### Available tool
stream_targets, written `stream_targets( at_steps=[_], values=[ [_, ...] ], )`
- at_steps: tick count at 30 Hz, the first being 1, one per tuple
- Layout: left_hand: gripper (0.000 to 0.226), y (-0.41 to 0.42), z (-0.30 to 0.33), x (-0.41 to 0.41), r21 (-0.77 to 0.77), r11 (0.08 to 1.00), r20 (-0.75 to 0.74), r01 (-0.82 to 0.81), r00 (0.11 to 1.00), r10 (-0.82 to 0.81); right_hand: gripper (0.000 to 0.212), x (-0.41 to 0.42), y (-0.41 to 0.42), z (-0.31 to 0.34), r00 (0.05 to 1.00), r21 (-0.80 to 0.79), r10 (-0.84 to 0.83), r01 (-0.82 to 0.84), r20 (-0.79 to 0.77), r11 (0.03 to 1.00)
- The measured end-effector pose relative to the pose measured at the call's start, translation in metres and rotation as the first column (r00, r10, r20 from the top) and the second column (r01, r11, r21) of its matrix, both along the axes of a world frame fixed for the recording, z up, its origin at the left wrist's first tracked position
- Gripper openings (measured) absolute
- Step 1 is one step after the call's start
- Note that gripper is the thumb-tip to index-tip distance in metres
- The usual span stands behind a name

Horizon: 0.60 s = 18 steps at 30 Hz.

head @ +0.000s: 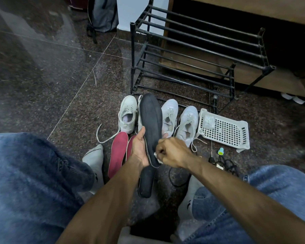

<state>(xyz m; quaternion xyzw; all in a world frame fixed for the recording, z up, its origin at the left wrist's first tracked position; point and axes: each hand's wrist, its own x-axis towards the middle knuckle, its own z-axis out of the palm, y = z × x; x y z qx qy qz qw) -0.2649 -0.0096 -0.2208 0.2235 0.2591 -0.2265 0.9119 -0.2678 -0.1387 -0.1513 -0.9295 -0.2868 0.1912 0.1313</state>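
Nearest to me, both knees in blue jeans [33, 182] frame the view, with feet in pale socks [95, 161] on the dark speckled floor [60, 76]. Between the feet a second black insole [146, 184] lies flat on the floor. Just above it the left hand [139, 148] has its grip wrapped round the black insole [151, 120]: thumb on the near left edge, fingers behind it. The insole is held up off the floor, heel end at the hands, toe pointing away and over the row of shoes. Its surface is matte black, scuffed grey in streaks, with a pale rim showing along the lower edge. The right hand [171, 152] has its grip curled tight, pinching a white cloth [158, 158] against the insole's heel part. Left of the hands, two red insoles [118, 152] lie side by side. Beyond sit white lace-up shoes [128, 115], laces loose; one is partly hidden behind the held insole. Right of them, a white slotted basket [224, 131]. Farther back, a black bar shoe rack [201, 50].
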Motion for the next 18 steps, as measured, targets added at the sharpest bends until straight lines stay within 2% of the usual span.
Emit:
stream_targets(
  at_steps=[2,4,7,9,11,14,16,18],
  values=[
    [0.067,0.002,-0.001,0.001,-0.024,0.999,0.007,-0.024,1.0,0.024,0.018,-0.011,-0.004,-0.002,0.996,0.02,0.08,-0.079,-0.048,0.997],
    [0.067,0.002,0.0,0.001,-0.042,0.999,0.008,-0.022,1.0,0.022,0.016,-0.011,-0.01,-0.005,0.994,0.038,0.093,-0.091,-0.059,0.995],
    [0.067,0.005,0.003,0.004,-0.061,0.998,0.005,-0.015,1.0,0.016,0.012,0.005,-0.022,-0.006,0.994,-0.009,0.027,-0.028,-0.108,1.0],
    [0.066,0.008,0.007,0.008,-0.01,1.0,-0.004,0.0,1.0,0.0,0.011,0.018,-0.029,-0.01,0.985,-0.028,-0.103,0.1,-0.136,0.995],
    [0.059,0.009,0.009,0.012,0.111,0.993,-0.004,0.035,0.999,-0.034,0.016,0.028,-0.034,-0.015,0.922,0.062,-0.298,0.322,-0.248,0.945],
    [0.036,0.009,0.001,0.009,0.432,0.89,-0.053,0.145,0.989,-0.136,0.017,0.033,-0.036,-0.024,0.719,0.191,-0.497,0.642,-0.486,0.743],
    [0.024,0.009,-0.013,0.003,0.614,0.764,-0.084,0.196,0.979,-0.184,0.01,0.032,-0.035,-0.034,0.619,0.186,-0.555,0.743,-0.555,0.643],
    [0.022,0.009,-0.03,-0.007,0.678,0.677,-0.15,0.285,0.956,-0.253,0.004,0.026,-0.033,-0.046,0.566,0.127,-0.591,0.776,-0.575,0.618]
  ],
)
